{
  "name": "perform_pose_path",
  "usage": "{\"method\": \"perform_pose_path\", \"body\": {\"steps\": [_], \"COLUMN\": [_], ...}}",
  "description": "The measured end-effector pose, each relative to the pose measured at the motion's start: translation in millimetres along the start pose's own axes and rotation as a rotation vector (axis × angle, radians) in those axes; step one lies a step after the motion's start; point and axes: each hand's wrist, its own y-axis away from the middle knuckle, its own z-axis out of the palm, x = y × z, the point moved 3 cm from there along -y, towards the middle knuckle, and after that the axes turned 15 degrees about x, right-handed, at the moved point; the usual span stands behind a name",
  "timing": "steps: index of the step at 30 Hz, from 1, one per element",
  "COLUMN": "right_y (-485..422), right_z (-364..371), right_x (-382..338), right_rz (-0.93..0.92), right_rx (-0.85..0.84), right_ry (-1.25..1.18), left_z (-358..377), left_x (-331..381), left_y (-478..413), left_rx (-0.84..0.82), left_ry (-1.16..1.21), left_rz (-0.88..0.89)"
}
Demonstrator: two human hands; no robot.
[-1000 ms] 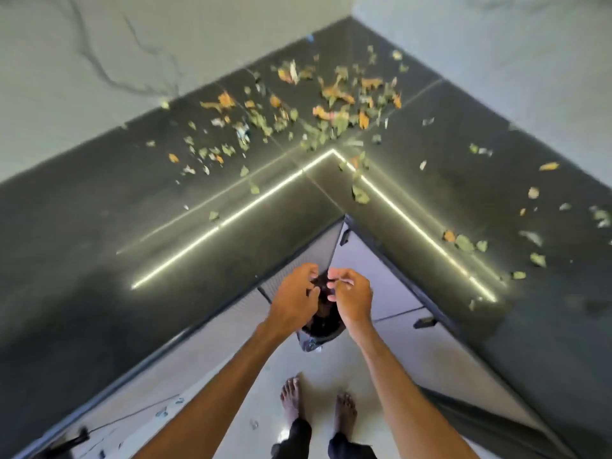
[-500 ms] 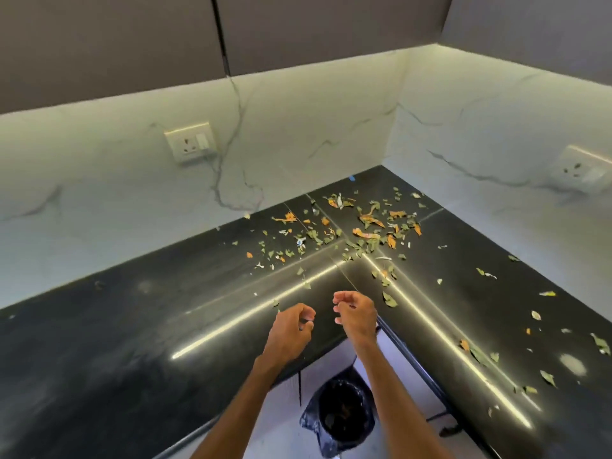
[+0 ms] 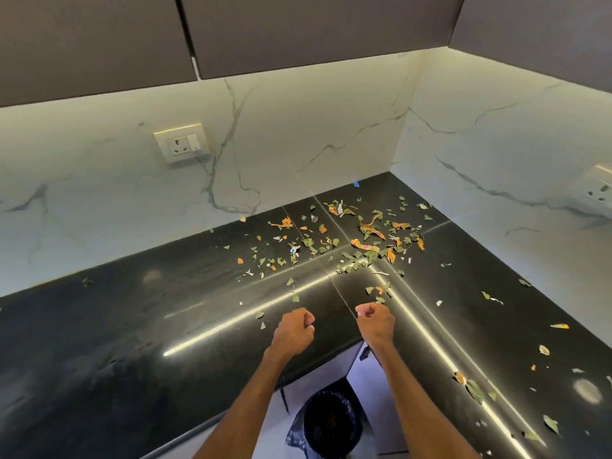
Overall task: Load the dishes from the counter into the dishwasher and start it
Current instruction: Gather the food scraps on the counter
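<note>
Two hands hang over the inner corner of the black L-shaped table (image 3: 99, 342), side by side with a gap between them. The left hand (image 3: 294, 329) has its fingers curled in to a loose fist, knuckles up. The right hand (image 3: 376, 321) is curled the same way, thumb against the fingers. Whether either one has a small bit tucked inside cannot be told.

The table runs along two marble walls (image 3: 314, 134) that meet in a corner, and a bright strip of light is mirrored on its polished top. Scraps (image 3: 367, 246) of green leaf and orange peel lie scattered on it, thickest toward the back corner, thinner along the right-hand run, with a few loose bits just beyond the fingers. A small blue fleck (image 3: 356, 184) lies right at the wall.

Below the table's inner corner, between the forearms, stands a bin (image 3: 331, 422) lined with a black bag, its mouth open upward. A socket plate (image 3: 181, 144) sits on the left wall and another (image 3: 599, 190) at the right edge of the view. Dark cabinets (image 3: 298, 28) hang above.
</note>
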Motion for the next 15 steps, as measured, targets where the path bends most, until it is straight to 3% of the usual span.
{"method": "perform_pose_path", "body": {"steps": [6, 15], "right_y": [-39, -54], "right_z": [-34, -23], "right_x": [40, 61], "right_rz": [0.052, 0.039], "right_rx": [0.079, 0.001], "right_ry": [0.059, 0.222], "left_z": [37, 61], "left_x": [27, 31], "left_y": [-1, -20], "left_rx": [-0.112, -0.266], "left_ry": [-0.167, -0.429], "left_rz": [0.063, 0.19]}}
